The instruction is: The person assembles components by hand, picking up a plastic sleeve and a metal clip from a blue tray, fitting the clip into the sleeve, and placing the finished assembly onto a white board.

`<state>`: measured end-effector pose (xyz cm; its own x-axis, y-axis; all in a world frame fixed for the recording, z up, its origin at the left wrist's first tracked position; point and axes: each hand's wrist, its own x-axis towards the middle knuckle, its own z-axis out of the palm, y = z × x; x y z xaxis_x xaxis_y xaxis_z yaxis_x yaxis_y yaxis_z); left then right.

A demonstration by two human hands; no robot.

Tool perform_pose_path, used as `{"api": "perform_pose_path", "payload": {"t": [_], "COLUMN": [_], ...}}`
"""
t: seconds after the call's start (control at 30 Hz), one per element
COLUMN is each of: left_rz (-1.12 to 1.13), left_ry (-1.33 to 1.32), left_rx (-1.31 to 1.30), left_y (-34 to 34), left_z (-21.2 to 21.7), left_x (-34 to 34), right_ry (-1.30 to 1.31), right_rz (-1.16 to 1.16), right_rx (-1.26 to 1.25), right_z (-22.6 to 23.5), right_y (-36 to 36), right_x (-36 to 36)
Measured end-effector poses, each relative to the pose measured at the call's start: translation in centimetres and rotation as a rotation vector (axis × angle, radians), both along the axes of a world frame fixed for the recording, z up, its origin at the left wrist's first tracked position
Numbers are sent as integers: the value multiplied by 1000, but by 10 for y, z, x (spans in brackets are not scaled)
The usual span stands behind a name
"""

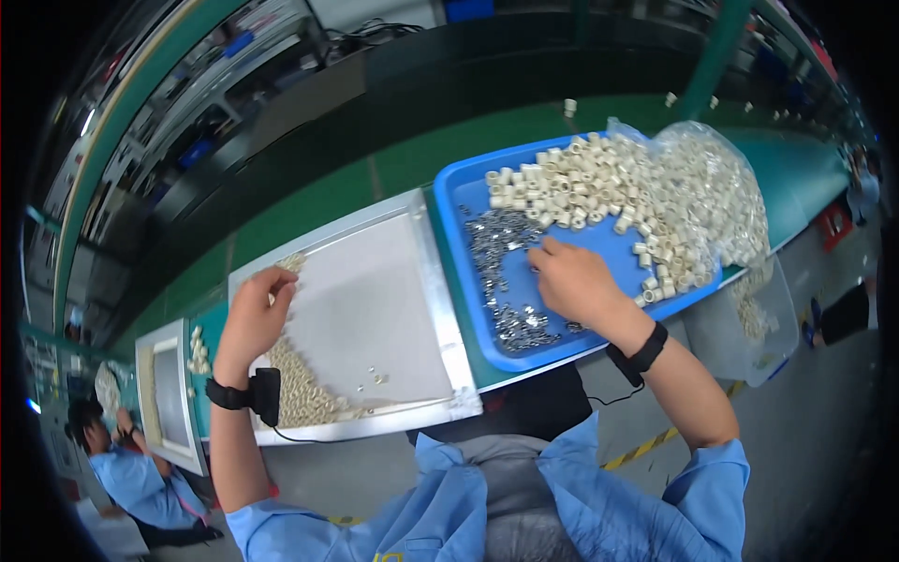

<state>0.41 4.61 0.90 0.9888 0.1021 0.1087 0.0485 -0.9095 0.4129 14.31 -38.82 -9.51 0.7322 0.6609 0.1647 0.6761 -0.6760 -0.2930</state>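
Note:
My left hand (255, 314) is over the left side of a shallow metal-framed tray (448, 328), its fingers curled together close to a row of small beige pieces (302, 389). Whatever those fingers hold, if anything, is hidden. My right hand (579, 286) hangs over a blue plastic tray (465, 281), thumb and fingers pinched together beside a heap of small shiny metal parts (496, 245). I cannot make out what is in that pinch. Short white cylindrical pieces (562, 183) fill the back and right of the blue tray.
A clear plastic bag (707, 183) full of white pieces rests on the blue tray's right side. Below it stands a translucent bin (749, 323). Another framed tray (170, 393) lies to the left, near a seated co-worker (145, 478). A green post (716, 66) rises behind the bench.

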Motion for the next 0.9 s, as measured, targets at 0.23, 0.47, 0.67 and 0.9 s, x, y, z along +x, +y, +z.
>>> {"api": "perform_pose_path", "payload": {"t": [0.23,0.47,0.67,0.9], "left_rz": [251,335,325,295], "left_ry": [-119,-88,-148,-211], "left_rx": [278,384,392,25], "left_y": [28,49,62,10], "left_z": [-74,-111,-123,-69], "left_x": [-64,-41,-37,-44], "right_ry": [-35,-36,122,891], "right_rz": [5,67,38,-4], "right_rx": [62,-54,144,866], "right_z": [13,14,34,36], "right_y": [-7,-18,-14,-21], "right_x": [-14,-19,-19,-34]}}
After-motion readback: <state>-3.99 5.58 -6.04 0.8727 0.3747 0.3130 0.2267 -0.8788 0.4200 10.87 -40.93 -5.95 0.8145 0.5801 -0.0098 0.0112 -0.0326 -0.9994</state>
